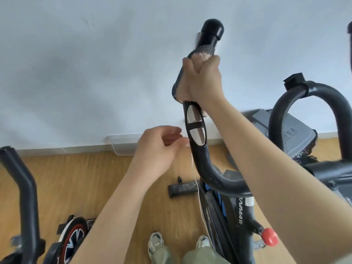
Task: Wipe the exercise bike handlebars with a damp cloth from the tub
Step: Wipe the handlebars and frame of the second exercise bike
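A black handlebar (202,161) of the exercise bike rises up the middle of the view to a rounded end cap (212,28). My right hand (202,79) grips a cloth (179,80), pink with a grey mesh side, wrapped round the upper part of that bar. Below it two silver sensor plates (195,126) show on the bar. My left hand (162,147) hovers just left of the bar by the lower plate, fingers loosely curled, and a thin white thread hangs down by its fingertips. The other handlebar loop (304,96) curves at the right.
A clear plastic tub (123,147) sits on the wooden floor against the white wall. A lidded grey bin (297,134) stands at the right behind the bike. A second bike's bar (21,178) and red-rimmed wheel (73,242) are at the left. A red knob (269,237) juts from the frame.
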